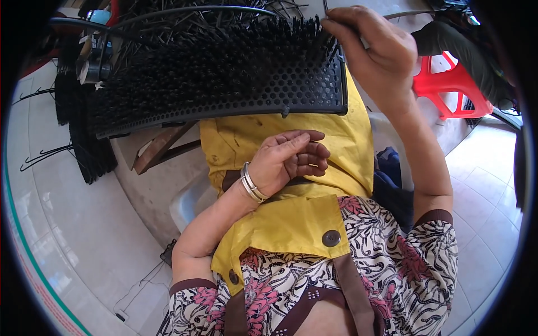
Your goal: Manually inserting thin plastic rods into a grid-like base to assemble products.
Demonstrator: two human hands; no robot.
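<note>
A curved black perforated panel lies across the far side of my lap. Dense black bristle tufts stand in most of it, and rows of bare holes show towards its right end and near edge. My right hand is at the panel's far right corner, thumb and forefinger pinched on a thin dark strand that runs out of the picture. My left hand, with a silver bangle on the wrist, hovers over my yellow apron. Its fingers are loosely curled, and nothing shows in them.
Behind the panel lies a heap of loose black strands. Black bundles with hooked wires hang at left. A brown wooden support stands beneath the panel. On the right are a red plastic stool and another person's dark-clothed leg.
</note>
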